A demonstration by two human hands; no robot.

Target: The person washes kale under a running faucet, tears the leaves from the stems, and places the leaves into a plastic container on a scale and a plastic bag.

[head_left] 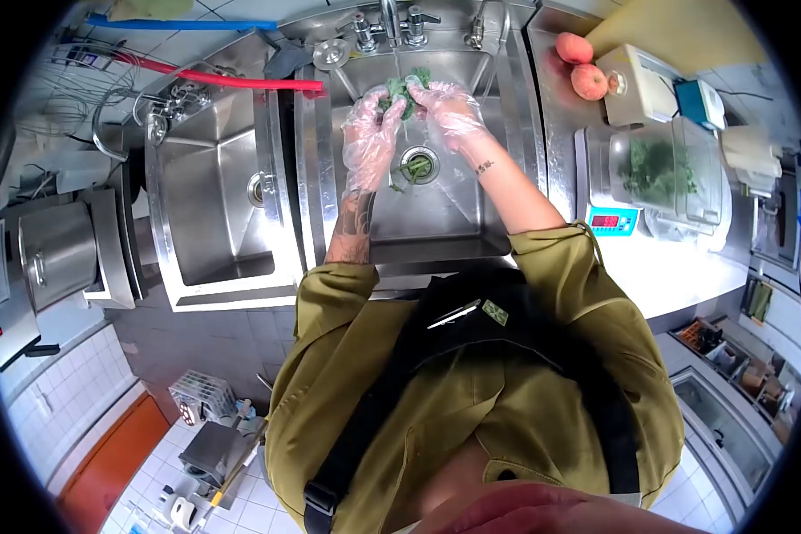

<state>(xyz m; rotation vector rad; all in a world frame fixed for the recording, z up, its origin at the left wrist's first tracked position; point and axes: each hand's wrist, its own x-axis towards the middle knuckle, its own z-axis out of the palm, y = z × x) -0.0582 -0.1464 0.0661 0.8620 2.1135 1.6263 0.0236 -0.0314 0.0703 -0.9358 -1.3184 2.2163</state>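
Observation:
Both my hands wear clear plastic gloves and meet over the middle sink basin (472, 200), under the tap (390, 20). My left hand (370, 133) and my right hand (449, 111) together hold a bunch of green leaves (407, 89) in the stream of water. A few leaf bits lie at the drain (416, 166) below the hands.
A second basin (209, 205) lies to the left, with a red hose (231, 82) behind it. On the right counter stand a scale with a clear tub of greens (663, 169) and two peaches (582, 64). A steel pot (58, 254) stands far left.

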